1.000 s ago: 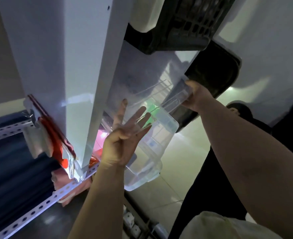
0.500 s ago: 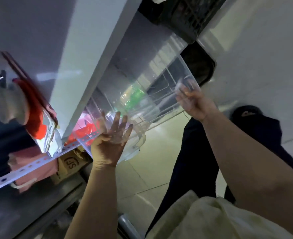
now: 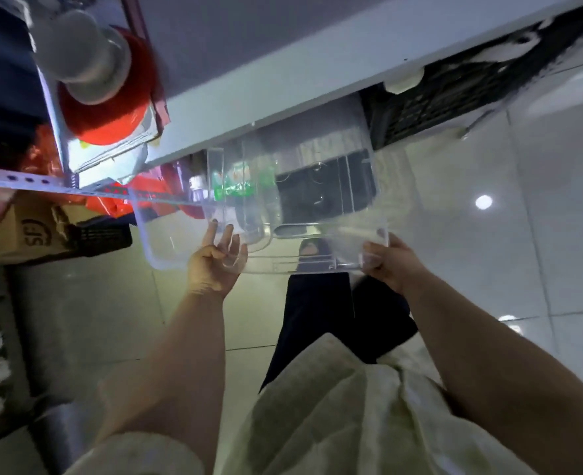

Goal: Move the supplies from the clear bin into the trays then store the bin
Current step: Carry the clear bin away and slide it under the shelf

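Both bare forearms are held stretched forward. The left hand (image 3: 216, 265) is pressed open against the clear bin (image 3: 180, 248), fingers fairly straight and slightly spread. The right hand (image 3: 389, 262) is curled round the bin's near corner, fingertips seen through the plastic.

Clear bin (image 3: 166, 241): see-through plastic, rectangular, rounded corners, empty. Held in the air above the tiled floor (image 3: 540, 269), tilted, far end up by the edge of a white board (image 3: 283, 80). Carried at the near side: left hand (image 3: 214, 265) pressed against the wall with fingers spread, right hand (image 3: 391, 265) gripping the near right corner of the rim.
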A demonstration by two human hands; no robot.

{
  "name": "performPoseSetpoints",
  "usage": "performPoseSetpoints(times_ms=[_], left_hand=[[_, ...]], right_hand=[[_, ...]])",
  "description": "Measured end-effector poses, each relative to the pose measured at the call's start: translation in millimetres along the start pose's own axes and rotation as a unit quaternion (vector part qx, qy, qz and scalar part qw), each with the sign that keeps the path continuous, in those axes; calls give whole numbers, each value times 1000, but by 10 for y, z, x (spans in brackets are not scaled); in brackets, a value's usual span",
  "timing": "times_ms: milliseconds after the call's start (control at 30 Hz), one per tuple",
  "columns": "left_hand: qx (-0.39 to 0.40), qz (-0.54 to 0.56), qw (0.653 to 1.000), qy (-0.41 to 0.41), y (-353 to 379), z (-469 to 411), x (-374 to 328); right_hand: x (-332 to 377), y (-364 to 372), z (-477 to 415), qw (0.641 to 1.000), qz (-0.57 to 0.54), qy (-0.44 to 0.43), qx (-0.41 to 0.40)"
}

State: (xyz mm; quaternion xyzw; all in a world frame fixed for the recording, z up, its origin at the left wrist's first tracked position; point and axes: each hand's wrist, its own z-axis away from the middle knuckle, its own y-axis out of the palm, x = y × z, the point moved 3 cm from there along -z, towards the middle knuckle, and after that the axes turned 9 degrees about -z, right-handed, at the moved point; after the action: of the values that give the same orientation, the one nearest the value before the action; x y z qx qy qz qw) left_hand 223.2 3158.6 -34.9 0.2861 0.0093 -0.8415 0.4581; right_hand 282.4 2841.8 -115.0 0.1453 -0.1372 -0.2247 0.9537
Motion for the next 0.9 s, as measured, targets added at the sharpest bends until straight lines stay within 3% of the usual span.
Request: performPoseSetpoints(times_ms=[167,300,500,567,667,733,800,833,900], left_hand=[[-93,-102,990,-10,-267,-6,-56],[-70,-149,986,-16,-425,-143,-173],[-106,-227,968,-11,-927,-395,-635],[-152,-280,948,28,-1133,-446,-812],[-170,-404,891,118,-1385,-481,-1062],[-181,-490,840,146,-1617,-554,-1179],[-210,-570,781,144,-1869,-655,-1287],[-211,-582,773,137,-1966,-704,-1328],[-191,-567,793,112,-2086,-798,-1371]], right_hand=[[65,300,109,1000,14,17,-11],[71,576,112,981,178,-74,-32],[-324,1075,27,979,157,-126,-21],[-486,1293,-12,973,184,-133,-45],[-645,1651,-140,932,308,-177,-72],[-757,1857,-197,952,247,-156,-95],[-864,2013,-325,945,272,-145,-112],[-935,2090,-365,937,301,-142,-106],[-1052,2170,-406,917,352,-151,-111]])
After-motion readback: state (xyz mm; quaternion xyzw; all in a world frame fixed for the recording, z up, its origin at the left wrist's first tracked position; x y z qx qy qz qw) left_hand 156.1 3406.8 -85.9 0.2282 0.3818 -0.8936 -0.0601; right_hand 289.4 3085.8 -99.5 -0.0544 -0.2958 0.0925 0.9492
